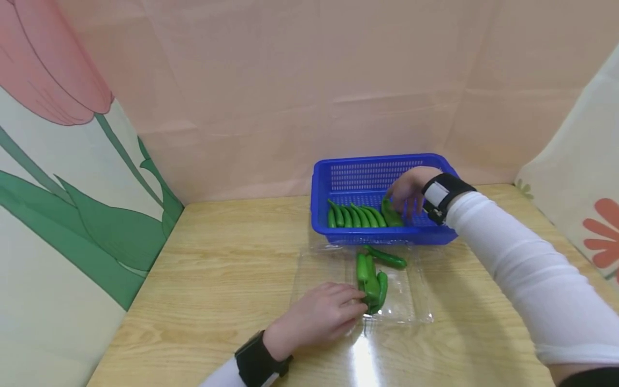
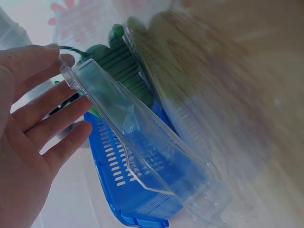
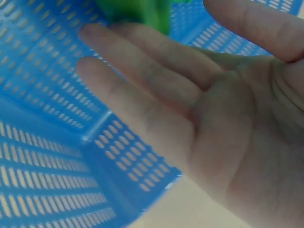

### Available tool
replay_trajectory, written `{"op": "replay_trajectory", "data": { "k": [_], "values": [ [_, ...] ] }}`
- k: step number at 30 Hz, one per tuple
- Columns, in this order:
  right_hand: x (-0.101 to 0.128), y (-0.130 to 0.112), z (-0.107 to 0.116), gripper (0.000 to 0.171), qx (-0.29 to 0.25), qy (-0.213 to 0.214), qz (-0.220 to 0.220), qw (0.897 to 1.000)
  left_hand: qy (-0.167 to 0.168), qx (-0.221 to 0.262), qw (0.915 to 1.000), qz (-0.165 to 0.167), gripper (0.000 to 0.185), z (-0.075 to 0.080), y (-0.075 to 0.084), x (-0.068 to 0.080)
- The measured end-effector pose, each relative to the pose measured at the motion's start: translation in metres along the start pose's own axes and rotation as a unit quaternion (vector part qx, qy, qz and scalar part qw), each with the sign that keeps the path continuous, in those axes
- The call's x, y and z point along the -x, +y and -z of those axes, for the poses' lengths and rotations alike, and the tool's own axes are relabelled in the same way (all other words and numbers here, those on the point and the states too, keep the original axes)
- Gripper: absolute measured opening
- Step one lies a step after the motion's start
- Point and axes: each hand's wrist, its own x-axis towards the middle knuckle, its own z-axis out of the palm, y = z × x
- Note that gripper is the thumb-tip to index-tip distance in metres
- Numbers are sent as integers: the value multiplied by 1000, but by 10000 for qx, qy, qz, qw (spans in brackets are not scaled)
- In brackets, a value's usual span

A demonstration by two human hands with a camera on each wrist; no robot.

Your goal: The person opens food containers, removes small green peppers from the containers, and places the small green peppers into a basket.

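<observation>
Inside the blue plastic basket (image 1: 382,235), my right hand (image 1: 411,188) reaches down with its fingertips at a broad green pepper (image 1: 393,213). In the right wrist view the fingers are nearly straight and the thumb stands apart from them, the pepper (image 3: 137,12) showing at the top edge. Several slim green peppers (image 1: 355,216) lie side by side in the basket's left part. In front of it, a clear plastic tray (image 1: 403,306) holds several more green peppers (image 1: 369,279). My left hand (image 1: 326,309) extends its fingers to the tray's near edge, by the lower peppers.
The basket stands near the back of the wooden table (image 1: 232,258), close to a pink backdrop (image 1: 251,107). One pepper (image 1: 387,257) lies crosswise at the tray's far side, just before the basket. Patterned cloth walls (image 1: 96,231) flank the table.
</observation>
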Motion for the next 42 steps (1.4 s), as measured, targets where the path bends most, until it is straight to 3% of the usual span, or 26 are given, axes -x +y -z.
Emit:
{"op": "replay_trajectory", "data": {
  "k": [5,8,10,13,15,19,25,31,36,39,42],
  "values": [
    [20,-15,-2,80,579,529,218,9967,-57,-102,9999,6,26,1,1,-2],
    [32,-25,-3,71,968,794,564,9905,-48,-183,9998,-10,24,3,0,-3],
    [36,-30,-5,64,1371,1172,855,9799,-19,-223,9997,-29,23,4,0,-3],
    [44,-35,-14,48,1770,2057,1285,9539,3,-233,9997,-18,22,5,0,-3],
    [50,-38,-22,37,1853,2635,1522,9344,5,-242,9997,-3,22,5,0,-3],
    [65,-44,-46,21,1624,3408,1807,9082,7,-273,9996,15,21,5,1,-3],
    [83,-48,-79,10,1429,4021,2096,8797,29,-360,9993,1,19,6,1,-5],
    [85,-44,-103,4,1300,4485,2268,8547,34,-306,9995,6,18,6,1,-4],
    [82,-40,-120,6,1144,4646,2377,8453,10,-281,9996,17,18,8,0,-4],
    [79,-38,-130,6,1083,4589,2373,8494,11,-307,9995,1,18,9,0,-3],
    [74,-35,-139,5,1013,4424,2329,8601,5,-352,9994,-11,18,11,1,-3]
  ]
}}
